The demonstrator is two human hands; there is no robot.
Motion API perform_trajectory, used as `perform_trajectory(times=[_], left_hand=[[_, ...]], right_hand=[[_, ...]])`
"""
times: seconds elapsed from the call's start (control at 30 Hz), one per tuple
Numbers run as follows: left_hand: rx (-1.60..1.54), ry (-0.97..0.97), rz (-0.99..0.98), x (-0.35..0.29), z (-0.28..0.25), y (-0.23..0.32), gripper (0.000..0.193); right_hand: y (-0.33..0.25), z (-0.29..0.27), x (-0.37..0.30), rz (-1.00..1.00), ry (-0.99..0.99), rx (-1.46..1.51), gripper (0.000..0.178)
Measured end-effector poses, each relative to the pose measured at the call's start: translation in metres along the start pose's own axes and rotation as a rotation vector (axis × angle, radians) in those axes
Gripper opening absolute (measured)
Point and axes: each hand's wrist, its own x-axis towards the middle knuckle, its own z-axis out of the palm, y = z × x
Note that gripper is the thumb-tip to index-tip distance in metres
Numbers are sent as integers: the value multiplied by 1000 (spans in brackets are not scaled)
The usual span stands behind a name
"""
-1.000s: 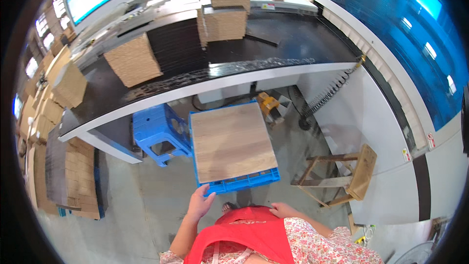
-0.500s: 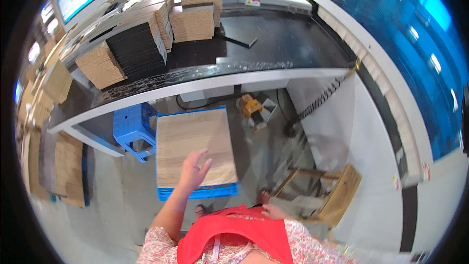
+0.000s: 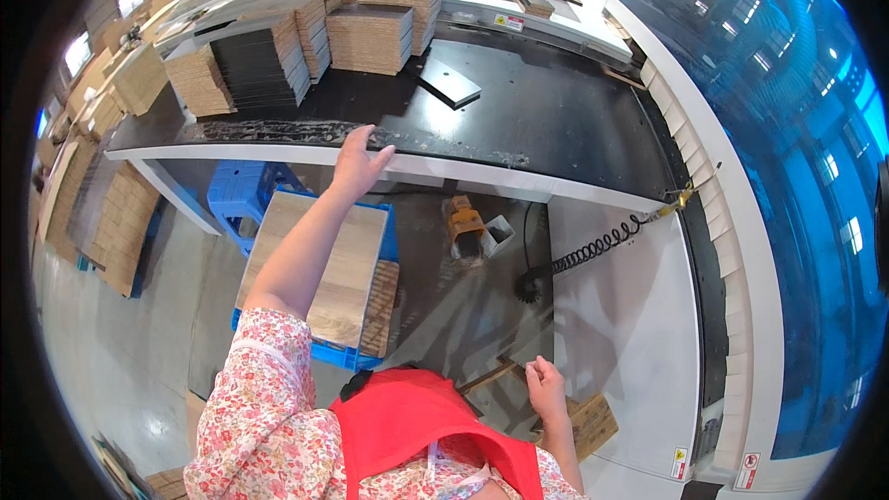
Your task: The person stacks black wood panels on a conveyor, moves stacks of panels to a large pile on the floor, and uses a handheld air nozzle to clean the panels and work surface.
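Observation:
My left hand [image 3: 359, 165] reaches forward to the front edge of the black-topped worktable [image 3: 565, 120]. Its fingers are apart and it holds nothing; whether it touches the edge I cannot tell. Beyond it, a small flat board [image 3: 451, 85] lies alone on the black top. Under my left forearm, wood-grain boards [image 3: 344, 282] lie stacked on a blue plastic base [image 3: 343, 356]. My right hand [image 3: 546, 387] is off to the right of my red apron, its fingers curled in, with nothing visible in them.
Stacks of cut boards [image 3: 370, 40] stand at the table's back left. A blue stool [image 3: 239, 193] is below the table. On the floor are a yellow device [image 3: 465, 225] and a wooden frame [image 3: 591, 421]. A coiled black hose [image 3: 597, 248] hangs at the right, beside a blue-windowed machine [image 3: 741, 111].
My left hand has moved forward from above the boards to the table edge. My right hand has left the apron and moved out to the right. The view has shifted toward the table.

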Motion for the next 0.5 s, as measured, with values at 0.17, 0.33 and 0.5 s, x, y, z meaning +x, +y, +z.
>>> perform_trajectory(times=[0.17,0.33,0.5], left_hand=[[-35,-38,-82,40,31,-7,61],[-20,-27,6,83,57,-19,58],[93,-49,10,91,77,-10,57]], right_hand=[[-66,-30,82,-217,-7,-30,15],[-134,-55,210,-492,51,-84,11],[-175,-61,348,-595,83,-197,19]])
